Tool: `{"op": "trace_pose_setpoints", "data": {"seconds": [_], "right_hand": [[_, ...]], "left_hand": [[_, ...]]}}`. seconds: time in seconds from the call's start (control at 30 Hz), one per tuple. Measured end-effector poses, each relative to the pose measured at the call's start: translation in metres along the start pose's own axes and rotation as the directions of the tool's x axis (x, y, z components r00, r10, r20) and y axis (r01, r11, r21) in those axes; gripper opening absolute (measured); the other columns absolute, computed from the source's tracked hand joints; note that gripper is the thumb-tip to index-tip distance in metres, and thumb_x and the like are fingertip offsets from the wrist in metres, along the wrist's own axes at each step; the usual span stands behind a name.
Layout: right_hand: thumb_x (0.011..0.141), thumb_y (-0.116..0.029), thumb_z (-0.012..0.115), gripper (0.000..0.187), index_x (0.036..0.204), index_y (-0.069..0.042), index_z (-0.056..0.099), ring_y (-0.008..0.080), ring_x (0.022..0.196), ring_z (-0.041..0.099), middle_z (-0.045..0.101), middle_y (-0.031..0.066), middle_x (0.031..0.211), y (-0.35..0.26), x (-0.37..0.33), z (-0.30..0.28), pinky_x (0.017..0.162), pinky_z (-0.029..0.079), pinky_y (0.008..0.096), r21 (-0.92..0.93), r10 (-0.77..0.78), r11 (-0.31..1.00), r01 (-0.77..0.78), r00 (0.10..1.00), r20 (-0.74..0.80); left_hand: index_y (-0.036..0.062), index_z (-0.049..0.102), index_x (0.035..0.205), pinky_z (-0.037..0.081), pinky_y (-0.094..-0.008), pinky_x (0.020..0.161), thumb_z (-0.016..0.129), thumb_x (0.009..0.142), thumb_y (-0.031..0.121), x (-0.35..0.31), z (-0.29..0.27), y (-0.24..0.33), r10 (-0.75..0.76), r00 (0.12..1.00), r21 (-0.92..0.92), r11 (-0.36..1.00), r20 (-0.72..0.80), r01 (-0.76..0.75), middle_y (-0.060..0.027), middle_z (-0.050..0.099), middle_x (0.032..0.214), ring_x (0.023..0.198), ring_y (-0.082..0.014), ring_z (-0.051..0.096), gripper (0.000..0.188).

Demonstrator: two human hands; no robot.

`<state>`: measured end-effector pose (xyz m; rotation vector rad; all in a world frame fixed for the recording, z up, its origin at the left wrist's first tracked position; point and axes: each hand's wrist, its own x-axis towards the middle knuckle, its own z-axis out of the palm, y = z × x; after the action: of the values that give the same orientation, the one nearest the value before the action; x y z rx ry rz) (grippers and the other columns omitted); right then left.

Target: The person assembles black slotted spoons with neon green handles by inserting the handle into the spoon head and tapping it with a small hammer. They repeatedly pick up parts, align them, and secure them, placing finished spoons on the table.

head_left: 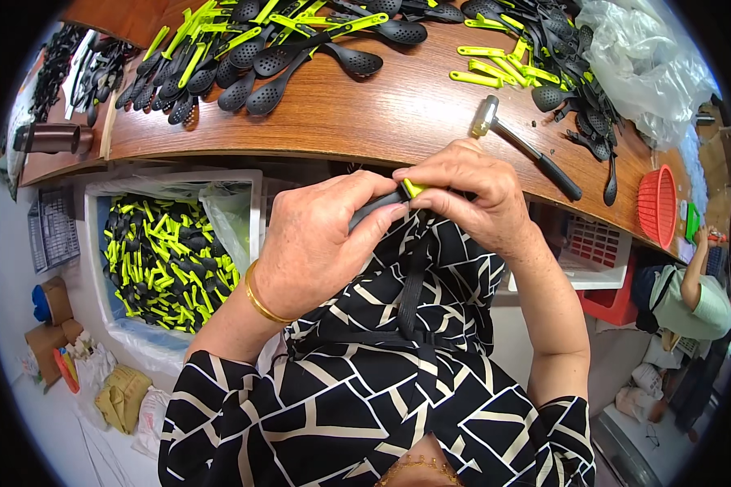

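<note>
My left hand (317, 239) pinches a black plastic utensil piece (374, 209) between thumb and fingers, close to the table's front edge. Against its end sits a lime-green handle piece (414, 189), gripped in the fingertips of my right hand (479, 191). The two parts meet between my hands; most of each is covered by my fingers, so I cannot tell how far they are joined. Just beyond my right hand, a mallet (536, 158) with a pale head and black grip lies on the table. Loose lime-green handles (495, 69) lie farther back.
Black spoons with green handles (244, 61) pile up at the back left. Black perforated heads (593, 122) and a clear plastic bag (646, 69) are at right, near a red basket (658, 207). A white bin (256, 219) of green-and-black pieces stands lower left. Another person (690, 300) is far right.
</note>
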<state>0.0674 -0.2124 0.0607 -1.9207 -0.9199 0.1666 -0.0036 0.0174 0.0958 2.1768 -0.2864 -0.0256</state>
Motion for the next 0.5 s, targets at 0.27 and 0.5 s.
{"op": "trace_pose_setpoints", "data": {"seconds": [0.27,0.5], "right_hand": [[0.100,-0.004,0.071,0.022,0.121,0.003,0.076,0.0166,0.102,0.071,0.077,0.0118,0.116,0.002,0.014,-0.009,0.090,0.056,0.0289,0.308,0.151,0.951,0.005,0.864,-0.480],[0.101,-0.009,0.070,0.014,0.111,0.000,0.076,0.0172,0.078,0.073,0.075,0.0105,0.090,0.045,-0.046,-0.129,0.070,0.056,0.0303,-0.439,0.069,0.782,-0.442,0.762,-0.644]], "left_hand": [[-0.0038,0.073,0.115,0.058,-0.0304,0.076,0.076,0.097,0.008,0.005,0.015,-0.021,-0.001,0.996,-0.102,0.995,-0.085,-0.008,-0.0137,0.079,0.100,0.086,-0.0198,0.076,0.022],[-0.0027,0.068,0.126,0.052,-0.0208,0.073,0.058,0.111,0.013,0.024,0.015,-0.059,-0.278,0.960,-0.475,0.851,-0.043,0.225,-0.0039,0.072,0.094,0.077,-0.0067,0.064,0.024]]}}
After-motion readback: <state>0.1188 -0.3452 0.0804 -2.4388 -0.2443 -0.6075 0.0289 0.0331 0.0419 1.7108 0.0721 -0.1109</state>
